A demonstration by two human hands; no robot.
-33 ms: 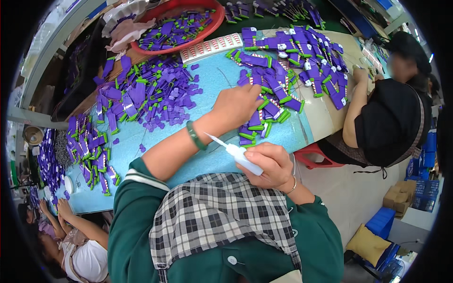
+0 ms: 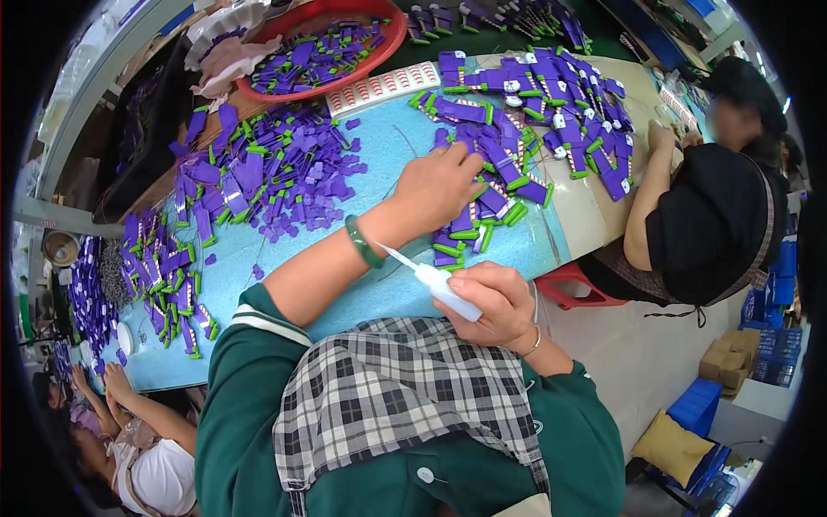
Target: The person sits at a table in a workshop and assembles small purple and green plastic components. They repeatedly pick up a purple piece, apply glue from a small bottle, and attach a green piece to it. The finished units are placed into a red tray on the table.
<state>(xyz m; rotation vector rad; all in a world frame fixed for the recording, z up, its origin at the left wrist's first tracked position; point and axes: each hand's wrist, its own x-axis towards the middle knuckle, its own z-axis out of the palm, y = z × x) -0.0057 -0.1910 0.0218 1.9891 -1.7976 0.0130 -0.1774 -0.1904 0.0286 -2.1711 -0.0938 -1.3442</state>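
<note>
My right hand (image 2: pixel 495 302) grips a small white squeeze bottle (image 2: pixel 452 295) with a long thin nozzle, its tip close to the green bangle on my left wrist. Stretched across the blue table, my left hand (image 2: pixel 438 188) reaches the near pile of purple pieces with green ends (image 2: pixel 495 202). Its fingers curl down over the pile's left edge; whatever they hold is hidden beneath them. Some pieces in this pile carry red-and-white striped strips and thin cords.
Loose purple and green parts (image 2: pixel 284 172) are heaped at left centre, and more pieces (image 2: pixel 172 276) lie further left. Behind them stands a red basin (image 2: pixel 392 39) beside a card of striped stickers (image 2: pixel 383 89). A co-worker (image 2: pixel 711 215) sits at right by a red stool (image 2: pixel 577 289); others are lower left.
My left hand has shifted very slightly, its fingers lifting a little at the pile's edge. The bottle in my right hand stays almost where it was.
</note>
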